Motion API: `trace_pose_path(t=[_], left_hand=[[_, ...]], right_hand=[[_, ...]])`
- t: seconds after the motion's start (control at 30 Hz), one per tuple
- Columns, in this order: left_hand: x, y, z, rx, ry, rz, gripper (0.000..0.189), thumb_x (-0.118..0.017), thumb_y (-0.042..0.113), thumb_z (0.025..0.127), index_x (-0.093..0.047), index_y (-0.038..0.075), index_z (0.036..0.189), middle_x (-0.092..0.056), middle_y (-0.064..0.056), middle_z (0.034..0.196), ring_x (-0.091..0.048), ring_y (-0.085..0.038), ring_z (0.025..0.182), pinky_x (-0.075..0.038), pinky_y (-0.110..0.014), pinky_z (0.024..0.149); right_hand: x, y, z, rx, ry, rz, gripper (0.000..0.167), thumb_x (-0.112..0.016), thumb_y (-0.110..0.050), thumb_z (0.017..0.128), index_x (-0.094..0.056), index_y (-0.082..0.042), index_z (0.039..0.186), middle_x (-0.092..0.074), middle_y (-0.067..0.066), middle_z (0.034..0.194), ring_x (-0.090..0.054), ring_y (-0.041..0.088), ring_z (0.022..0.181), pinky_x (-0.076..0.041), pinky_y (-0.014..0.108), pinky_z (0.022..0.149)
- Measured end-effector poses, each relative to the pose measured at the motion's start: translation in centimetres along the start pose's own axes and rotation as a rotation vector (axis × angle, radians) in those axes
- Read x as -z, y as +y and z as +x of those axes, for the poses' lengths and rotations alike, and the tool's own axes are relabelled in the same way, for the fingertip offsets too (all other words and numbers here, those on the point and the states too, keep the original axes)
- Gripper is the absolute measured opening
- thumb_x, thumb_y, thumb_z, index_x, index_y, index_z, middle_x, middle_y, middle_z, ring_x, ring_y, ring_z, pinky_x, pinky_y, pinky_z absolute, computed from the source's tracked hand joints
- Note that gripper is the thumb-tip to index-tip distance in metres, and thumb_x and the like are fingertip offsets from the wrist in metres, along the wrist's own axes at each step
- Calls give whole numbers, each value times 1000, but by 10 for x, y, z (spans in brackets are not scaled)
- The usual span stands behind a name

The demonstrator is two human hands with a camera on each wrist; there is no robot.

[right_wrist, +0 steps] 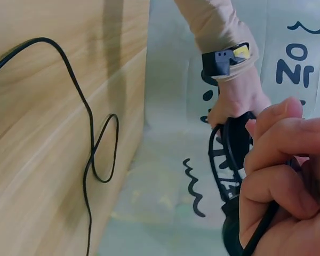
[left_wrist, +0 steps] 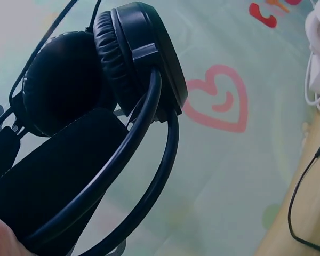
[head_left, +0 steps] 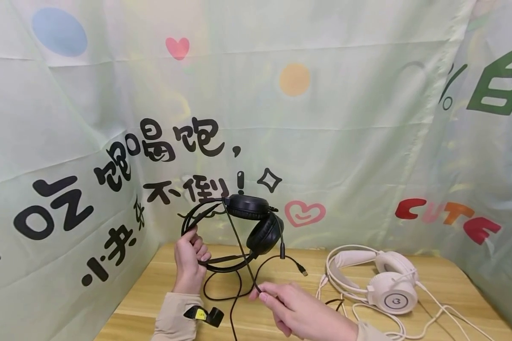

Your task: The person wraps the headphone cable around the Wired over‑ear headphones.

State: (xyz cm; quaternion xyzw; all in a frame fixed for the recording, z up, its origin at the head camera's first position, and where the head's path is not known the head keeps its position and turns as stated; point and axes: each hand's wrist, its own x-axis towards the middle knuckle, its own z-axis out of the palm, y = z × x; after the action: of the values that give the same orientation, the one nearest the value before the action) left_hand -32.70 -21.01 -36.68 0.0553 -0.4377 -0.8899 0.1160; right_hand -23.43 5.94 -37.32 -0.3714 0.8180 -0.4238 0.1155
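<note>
My left hand [head_left: 190, 258] grips the headband of a black headset [head_left: 262, 234], holding it above the table. Both padded ear cups point to the right, and a thin microphone boom [head_left: 282, 241] hangs from one of them. In the left wrist view the twin headband tubes [left_wrist: 168, 160] and an ear cup [left_wrist: 144, 58] show close up; only a bit of the hand is visible. Lower right, my right hand [head_left: 296, 308] pinches the headset's black cable [head_left: 241, 244], which runs taut down from an ear cup. Curled fingers [right_wrist: 280, 138] around the cable fill the right wrist view's corner.
A white headset [head_left: 394, 293] lies on the wooden table [head_left: 452, 293] at the right, its white cable looped around it. The black cable's loose part, with a USB plug [head_left: 302, 270], lies behind my right hand. A printed cloth [head_left: 345, 142] encloses the table's back and sides.
</note>
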Motion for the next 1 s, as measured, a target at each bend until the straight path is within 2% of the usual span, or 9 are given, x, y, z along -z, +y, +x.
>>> trace_pose_path(t=[0.1,0.23,0.43,0.7,0.87,1.0], left_hand=[[-1,-2,-2,7,2,-2,52,-49,23,109,-31,23,61,-27,11,50,-26,-4,41,-25,-18,41],[-3,-5,-4,15,-5,6,51,-48,23,110,-31,23,62,-27,11,51,-25,-4,41,-25,-18,42],[-6,-11,-5,40,-8,-4,49,-49,23,109,-31,23,63,-27,11,52,-25,-3,42,-25,-17,42],[-8,-15,-7,54,-31,-16,50,-49,23,109,-31,23,62,-27,11,51,-25,-3,41,-24,-16,42],[-9,-17,-8,59,-44,-13,50,-50,24,109,-31,23,63,-27,11,51,-26,-3,41,-24,-16,42],[-10,-18,-8,69,-41,-26,49,-50,23,109,-31,23,63,-27,11,51,-25,-4,42,-24,-16,42]], right_hand=[[0,8,-1,-4,5,34,29,-42,-33,117,-67,-23,128,-50,-13,54,-48,0,44,-52,18,67],[1,18,-2,-10,7,60,27,-44,-29,117,-67,-21,127,-50,-11,53,-45,-2,41,-45,19,48],[4,29,-8,-29,19,83,29,-42,-31,117,-67,-20,128,-50,-9,54,-44,1,43,-46,20,51],[7,40,-14,-65,21,120,33,-39,-32,118,-66,-19,131,-49,-11,57,-43,2,45,-41,19,49],[6,46,-16,-43,32,101,35,-38,-33,118,-65,-16,131,-47,-13,57,-43,-1,47,-45,18,55],[4,50,-18,-32,42,104,35,-39,-31,118,-66,-14,132,-46,-14,58,-42,-2,48,-44,17,56]])
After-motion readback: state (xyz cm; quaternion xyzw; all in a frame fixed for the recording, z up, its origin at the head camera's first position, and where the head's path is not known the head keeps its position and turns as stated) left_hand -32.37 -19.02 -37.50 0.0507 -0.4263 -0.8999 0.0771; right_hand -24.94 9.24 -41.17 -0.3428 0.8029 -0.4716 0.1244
